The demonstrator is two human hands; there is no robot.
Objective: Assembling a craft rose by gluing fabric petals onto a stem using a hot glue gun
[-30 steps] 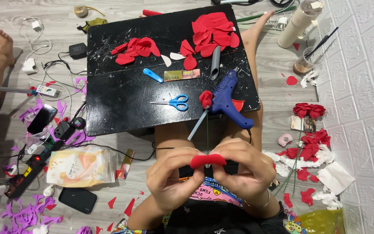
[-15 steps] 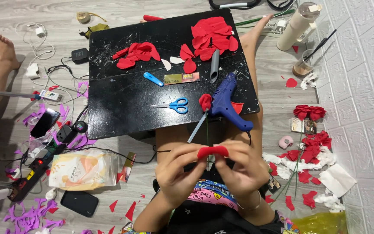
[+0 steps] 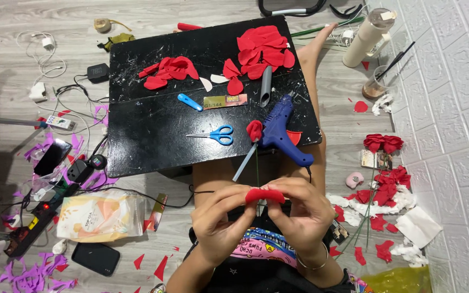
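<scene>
Petal work looks partway done, by my reading; left hand (image 3: 221,214) and right hand (image 3: 299,209) pinch a red petal (image 3: 264,195) above the lap; one rosebud on a stem (image 3: 254,130) rests on the black desk (image 3: 137,141) beside uncut-looking petal piles (image 3: 261,46); finished roses (image 3: 384,142) lie on the floor.

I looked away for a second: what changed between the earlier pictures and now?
Little. Both hands, left hand and right hand, keep pinching the red petal; they sit slightly higher in view than before. The glue gun, scissors and black board lie as before.
</scene>
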